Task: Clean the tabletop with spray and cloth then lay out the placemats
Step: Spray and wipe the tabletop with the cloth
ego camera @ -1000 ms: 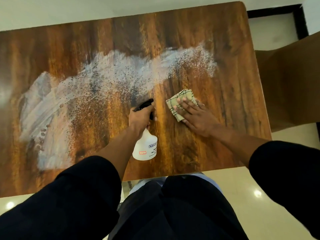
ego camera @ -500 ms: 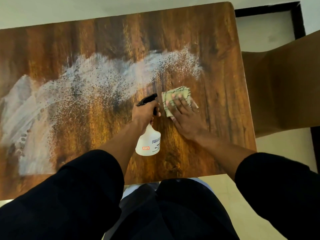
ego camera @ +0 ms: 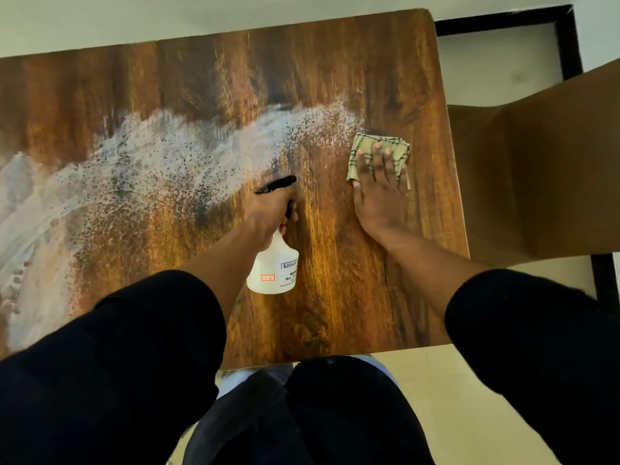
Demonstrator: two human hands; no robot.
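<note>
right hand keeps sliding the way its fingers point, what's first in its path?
Nothing, apparently: the right hand presses the cloth flat, fingers pointing toward the tabletop's far edge. Bare wood ahead; the spray film lies left.

The spray bottle [ego camera: 275, 266] label is too blurred to read in full. The left picture edge cuts off the tabletop [ego camera: 335, 78], and the right hand [ego camera: 377, 189] hides part of the cloth [ego camera: 360, 146].

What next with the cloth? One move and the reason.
Probably sweep the cloth leftward into the spray film. The right hand presses it flat near the table's right edge, on wood that looks mostly dry, while the whitish film lies unwiped across the middle and left. The left hand grips the bottle, so wiping falls to the right.
</note>
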